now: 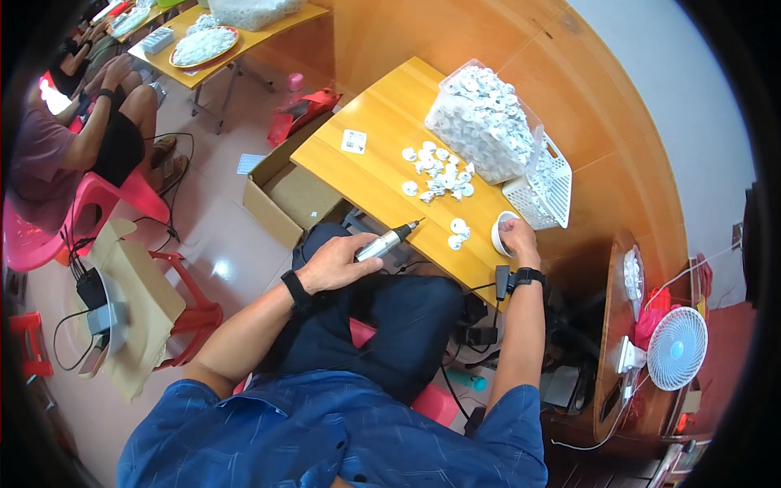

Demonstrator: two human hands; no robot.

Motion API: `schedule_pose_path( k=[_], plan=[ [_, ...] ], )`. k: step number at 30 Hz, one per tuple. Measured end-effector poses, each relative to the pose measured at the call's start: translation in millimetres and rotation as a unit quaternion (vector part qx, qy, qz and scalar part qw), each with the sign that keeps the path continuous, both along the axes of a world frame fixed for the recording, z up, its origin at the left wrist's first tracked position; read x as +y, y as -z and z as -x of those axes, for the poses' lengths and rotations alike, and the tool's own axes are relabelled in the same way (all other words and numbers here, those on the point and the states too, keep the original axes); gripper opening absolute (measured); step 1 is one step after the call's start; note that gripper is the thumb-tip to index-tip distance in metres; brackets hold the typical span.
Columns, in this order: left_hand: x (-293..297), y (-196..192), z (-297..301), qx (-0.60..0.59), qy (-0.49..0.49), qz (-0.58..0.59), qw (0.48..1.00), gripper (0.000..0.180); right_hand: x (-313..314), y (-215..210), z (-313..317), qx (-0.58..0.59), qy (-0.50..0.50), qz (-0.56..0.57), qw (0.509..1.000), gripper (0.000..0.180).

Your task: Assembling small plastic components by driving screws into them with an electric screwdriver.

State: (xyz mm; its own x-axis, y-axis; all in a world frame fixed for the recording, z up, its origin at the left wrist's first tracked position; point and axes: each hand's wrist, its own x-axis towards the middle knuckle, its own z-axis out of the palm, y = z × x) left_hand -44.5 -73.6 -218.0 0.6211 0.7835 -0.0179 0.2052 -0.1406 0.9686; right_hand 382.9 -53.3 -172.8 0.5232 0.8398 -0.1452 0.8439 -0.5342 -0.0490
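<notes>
My left hand [332,262] grips a silver pen-shaped rotary tool [388,241], its tip pointing up and right toward the wooden table's [370,175] near edge. My right hand [518,238] rests on a small white round cup [501,230] at the table's right edge. Two small white pieces [457,232] lie on the table between the tool tip and the cup. Farther back lies a scatter of several white pieces [438,172]. Both wrists wear black bands.
A clear bag full of white pieces [480,122] leans on a white mesh basket [547,191]. An open cardboard box [285,195] stands left of the table. A small white fan [675,348] is at the right. Other people sit at the far left on pink chairs near another table [213,49].
</notes>
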Motion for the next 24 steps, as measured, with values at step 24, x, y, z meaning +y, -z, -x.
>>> schedule_pose_path(
  k=[24],
  plan=[
    [0.7, 4.5, -2.2, -0.002, -0.006, -0.029, 1.0, 0.048, -15.7, 9.1, -20.8, 0.106, 0.008, -0.202, 0.974, 0.021]
  ],
)
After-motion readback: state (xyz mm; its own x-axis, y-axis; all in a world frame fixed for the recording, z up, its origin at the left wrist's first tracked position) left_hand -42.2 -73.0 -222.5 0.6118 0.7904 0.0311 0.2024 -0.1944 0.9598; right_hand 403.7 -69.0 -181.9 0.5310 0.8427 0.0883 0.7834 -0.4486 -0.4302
